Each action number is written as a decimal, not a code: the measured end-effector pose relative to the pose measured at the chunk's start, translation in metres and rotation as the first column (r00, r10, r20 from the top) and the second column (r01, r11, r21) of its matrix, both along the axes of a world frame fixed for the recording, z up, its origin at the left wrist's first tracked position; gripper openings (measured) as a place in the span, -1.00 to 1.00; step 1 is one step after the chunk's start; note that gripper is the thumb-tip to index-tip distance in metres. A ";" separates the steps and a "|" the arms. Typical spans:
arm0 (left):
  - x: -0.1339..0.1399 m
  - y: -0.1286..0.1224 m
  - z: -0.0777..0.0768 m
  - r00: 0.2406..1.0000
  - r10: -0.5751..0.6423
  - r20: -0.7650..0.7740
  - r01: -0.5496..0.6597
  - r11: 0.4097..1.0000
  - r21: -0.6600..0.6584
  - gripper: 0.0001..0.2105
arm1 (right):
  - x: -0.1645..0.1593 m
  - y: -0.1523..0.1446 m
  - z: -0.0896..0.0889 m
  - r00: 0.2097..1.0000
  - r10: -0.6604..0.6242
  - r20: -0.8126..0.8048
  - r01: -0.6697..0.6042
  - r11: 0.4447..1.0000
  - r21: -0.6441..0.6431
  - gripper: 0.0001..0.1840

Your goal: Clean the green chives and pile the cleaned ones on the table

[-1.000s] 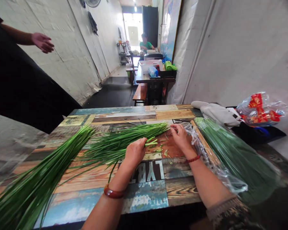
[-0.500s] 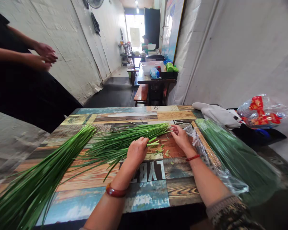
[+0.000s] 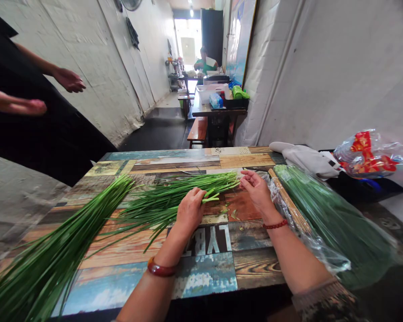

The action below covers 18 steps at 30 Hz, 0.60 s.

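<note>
Long green garlic chives (image 3: pixel 188 185) lie in a loose pile at the middle of the patchwork-patterned table (image 3: pixel 208 273). My left hand (image 3: pixel 190 210) is closed around a small bunch, whose pale stalk ends (image 3: pixel 211 198) poke out toward the right. At the right end of the pile, my right hand (image 3: pixel 258 190) has its thumb and fingertips curled together at the pale ends of the chives. Part of its grip is hidden. Small trimmed scraps (image 3: pixel 234 214) lie between my hands. A larger bunch of chives (image 3: pixel 63 237) rests along the table's left side.
Right of my right arm lie a bagged chive bundle (image 3: pixel 336 223), wooden sticks in plastic (image 3: pixel 292 203), a pale cloth cap (image 3: pixel 305 161) and a red-printed clear bag (image 3: pixel 369 154). A person in black (image 3: pixel 43 120) stands at left. Another table (image 3: pixel 218 109) stands beyond.
My right hand has shifted slightly right, staying at the pile's stalk ends. My left hand has moved slightly left and up with its bunch. The bystander's joined hands have come apart.
</note>
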<state>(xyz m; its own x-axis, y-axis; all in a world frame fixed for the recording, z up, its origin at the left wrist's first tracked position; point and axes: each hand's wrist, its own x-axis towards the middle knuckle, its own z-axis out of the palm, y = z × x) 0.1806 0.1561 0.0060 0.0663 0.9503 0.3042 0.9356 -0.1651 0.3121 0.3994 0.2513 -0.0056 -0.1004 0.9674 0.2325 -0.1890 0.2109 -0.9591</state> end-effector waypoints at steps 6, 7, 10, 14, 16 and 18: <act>-0.004 0.004 -0.007 0.993 -0.070 0.095 0.064 0.996 0.063 -0.65 | -0.001 -0.011 0.014 0.988 0.075 -0.134 -0.088 0.992 -0.090 -0.65; -0.005 0.005 -0.009 0.993 -0.078 0.092 0.073 0.995 0.065 -0.64 | -0.001 -0.011 0.014 0.987 0.080 -0.138 -0.093 0.991 -0.096 -0.65; -0.006 0.008 -0.016 0.992 -0.106 0.070 0.100 0.992 0.076 -0.59 | 0.000 -0.011 0.015 0.986 0.069 -0.151 -0.085 0.991 -0.101 -0.67; -0.006 0.008 -0.016 0.992 -0.102 0.067 0.094 0.989 0.113 -0.55 | 0.002 -0.014 0.019 0.981 0.105 -0.161 -0.118 0.991 -0.067 -0.70; -0.006 0.006 -0.012 0.991 -0.089 0.100 0.072 0.985 0.159 -0.56 | 0.003 -0.017 0.021 0.977 0.165 -0.135 -0.172 0.984 -0.039 -0.72; -0.004 0.003 -0.006 0.982 -0.100 0.157 0.068 0.978 0.196 -0.59 | 0.003 -0.020 0.022 0.966 0.236 -0.104 -0.239 0.971 -0.018 -0.74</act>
<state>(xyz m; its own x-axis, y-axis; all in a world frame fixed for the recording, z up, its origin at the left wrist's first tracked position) 0.1765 0.1593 -0.0003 0.0774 0.8679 0.4907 0.8538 -0.3119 0.4169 0.4021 0.2314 0.0161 -0.3056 0.9254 0.2244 -0.3256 0.1199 -0.9379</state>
